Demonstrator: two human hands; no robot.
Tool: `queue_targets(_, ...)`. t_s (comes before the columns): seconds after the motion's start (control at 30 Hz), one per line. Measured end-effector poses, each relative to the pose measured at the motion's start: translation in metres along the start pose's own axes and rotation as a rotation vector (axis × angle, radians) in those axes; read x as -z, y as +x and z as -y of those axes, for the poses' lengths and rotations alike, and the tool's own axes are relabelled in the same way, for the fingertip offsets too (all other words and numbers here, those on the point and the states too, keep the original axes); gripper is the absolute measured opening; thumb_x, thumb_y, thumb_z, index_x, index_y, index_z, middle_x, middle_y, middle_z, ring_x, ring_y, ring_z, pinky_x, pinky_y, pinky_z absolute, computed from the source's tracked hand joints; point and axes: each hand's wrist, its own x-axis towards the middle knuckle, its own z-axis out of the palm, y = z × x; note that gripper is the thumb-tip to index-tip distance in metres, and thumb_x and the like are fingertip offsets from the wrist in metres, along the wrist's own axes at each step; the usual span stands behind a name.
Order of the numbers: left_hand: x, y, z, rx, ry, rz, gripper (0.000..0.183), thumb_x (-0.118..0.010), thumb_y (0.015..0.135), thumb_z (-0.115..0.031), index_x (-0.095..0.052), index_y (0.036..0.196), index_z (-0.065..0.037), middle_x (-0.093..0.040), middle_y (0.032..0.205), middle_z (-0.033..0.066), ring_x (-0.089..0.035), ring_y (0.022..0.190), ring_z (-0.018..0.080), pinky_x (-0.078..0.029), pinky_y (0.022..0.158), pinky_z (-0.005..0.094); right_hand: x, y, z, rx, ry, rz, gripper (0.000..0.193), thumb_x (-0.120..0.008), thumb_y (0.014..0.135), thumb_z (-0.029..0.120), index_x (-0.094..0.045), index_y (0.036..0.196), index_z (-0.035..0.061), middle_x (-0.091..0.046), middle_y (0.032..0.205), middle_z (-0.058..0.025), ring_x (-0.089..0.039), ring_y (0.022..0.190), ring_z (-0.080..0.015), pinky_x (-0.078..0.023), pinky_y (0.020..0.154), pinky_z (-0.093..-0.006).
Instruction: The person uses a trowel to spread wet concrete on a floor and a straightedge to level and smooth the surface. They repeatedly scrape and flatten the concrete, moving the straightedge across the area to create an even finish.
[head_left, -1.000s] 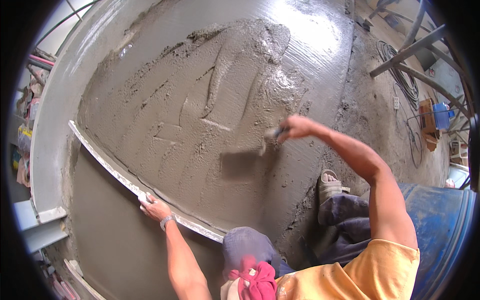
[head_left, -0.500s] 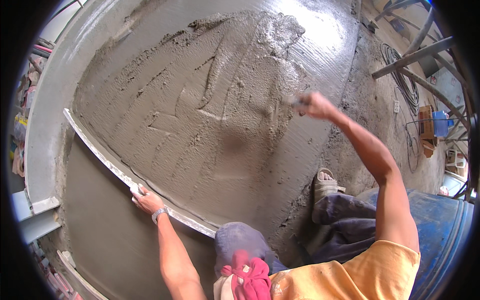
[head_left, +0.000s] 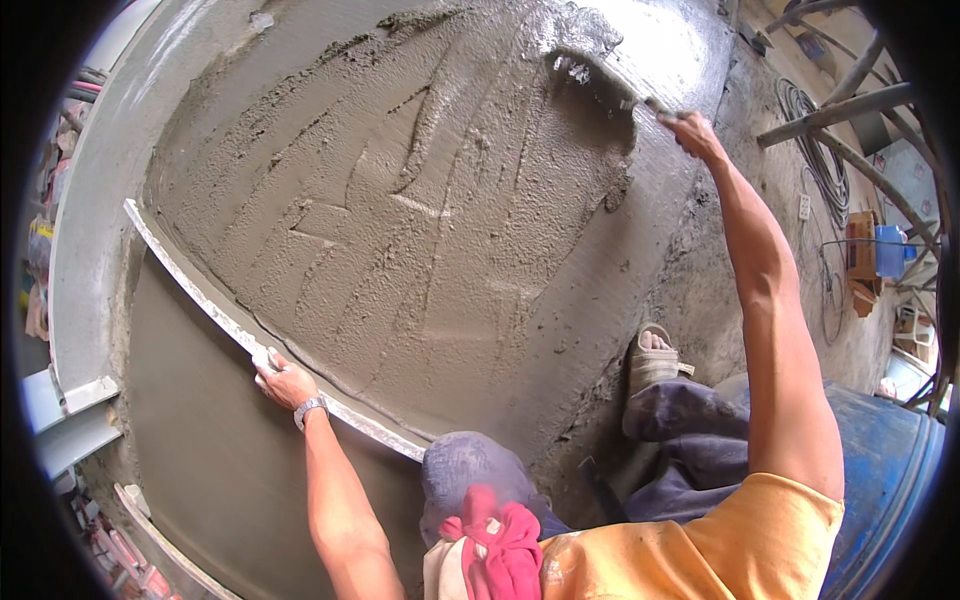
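1. At the far right of the wet mortar point(head_left: 380, 260), the right hand point(head_left: 690, 133) grips a trowel point(head_left: 622, 88) by its handle.
2. Lower left, the left hand point(head_left: 286, 383) holds a whitish strip point(head_left: 225, 321) lying along the mortar's near edge.

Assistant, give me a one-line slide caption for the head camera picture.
Left hand gripping a long pale strip, right hand holding a trowel at rough wet cement.
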Motion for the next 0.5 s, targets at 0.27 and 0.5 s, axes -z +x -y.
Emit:
queue_targets(0.27,0.010,0.004,0.008,0.018,-0.023,-0.015,0.046,-0.051,0.092,-0.034,-0.054,0.118,0.004,-0.056,0.109,0.0263,-0.052,0.103,0.0400,-0.041,0.088,0.0452,-0.037,-0.105,0.003,0.589,-0.170,0.365,0.034,-0.062,0.086,0.038,-0.067,0.097,0.0059,-0.066,0.073,-0.0098,-0.058,0.055,-0.0146,-0.050,0.049,-0.0332)
queue_targets(0.5,-0.006,0.002,0.012,0.046,0.007,-0.007,0.051,-0.050,0.092,-0.037,-0.051,0.123,0.003,-0.055,0.115,0.0257,-0.052,0.105,0.0388,-0.041,0.090,0.0446,-0.086,-0.225,0.029,0.705,-0.346,0.790,0.032,-0.069,0.077,0.034,-0.063,0.087,0.0048,-0.063,0.067,-0.0135,-0.062,0.062,-0.0288,-0.046,0.058,-0.0417)
